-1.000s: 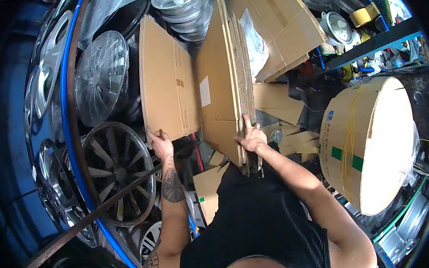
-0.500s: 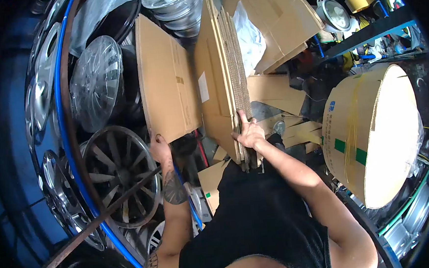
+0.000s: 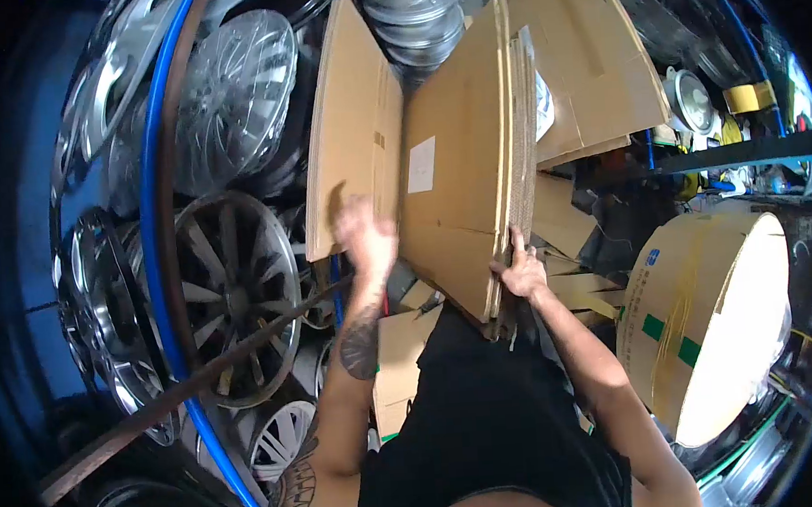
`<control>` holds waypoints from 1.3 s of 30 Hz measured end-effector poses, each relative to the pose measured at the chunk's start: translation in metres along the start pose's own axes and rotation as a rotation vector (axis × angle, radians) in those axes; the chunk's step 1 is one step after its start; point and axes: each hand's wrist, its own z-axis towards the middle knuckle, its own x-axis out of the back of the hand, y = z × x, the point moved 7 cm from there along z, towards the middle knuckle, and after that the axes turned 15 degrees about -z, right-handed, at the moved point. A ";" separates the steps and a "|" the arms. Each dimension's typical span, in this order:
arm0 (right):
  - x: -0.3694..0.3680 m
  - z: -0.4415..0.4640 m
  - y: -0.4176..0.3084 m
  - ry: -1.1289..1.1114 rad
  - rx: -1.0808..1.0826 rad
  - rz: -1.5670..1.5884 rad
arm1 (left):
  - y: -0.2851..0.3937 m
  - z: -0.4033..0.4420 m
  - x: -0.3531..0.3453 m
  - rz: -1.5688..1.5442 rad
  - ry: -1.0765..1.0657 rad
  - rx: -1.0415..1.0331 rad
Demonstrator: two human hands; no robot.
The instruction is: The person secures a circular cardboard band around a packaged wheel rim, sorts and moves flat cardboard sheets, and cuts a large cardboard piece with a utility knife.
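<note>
A thick stack of flattened cardboard boxes (image 3: 463, 194) stands on edge before me, with a white label on its left face. My right hand (image 3: 523, 272) grips the stack's right edge, the thumb on the near face and a finger stretched up along the side. Left of it leans another flattened cardboard box (image 3: 351, 145), opened away from the stack like a book. My left hand (image 3: 366, 233) is in front of this left box near its lower end. Motion smears its fingers, so whether it touches the cardboard is unclear.
Wheel rims (image 3: 237, 296) fill the rack on the left, behind a blue post (image 3: 152, 176) and a rusty bar (image 3: 218, 376). More rims (image 3: 415, 21) are piled at the back. A round cardboard-wrapped bundle (image 3: 698, 319) stands right. Cardboard pieces (image 3: 561, 211) lie on the floor.
My left hand has let go of the left box's lower corner and moved right, across its face. My right hand stays on the stack's edge. The whole view has shifted.
</note>
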 end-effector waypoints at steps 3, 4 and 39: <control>-0.003 0.001 -0.002 -0.046 0.015 -0.008 | 0.072 -0.034 -0.100 -0.882 -0.440 0.341; -0.007 0.004 0.001 -0.044 0.016 -0.028 | 0.086 -0.045 -0.138 -0.892 -0.502 0.276; 0.020 -0.025 -0.035 0.078 0.110 0.026 | -0.058 0.053 -0.069 -0.326 -0.346 0.500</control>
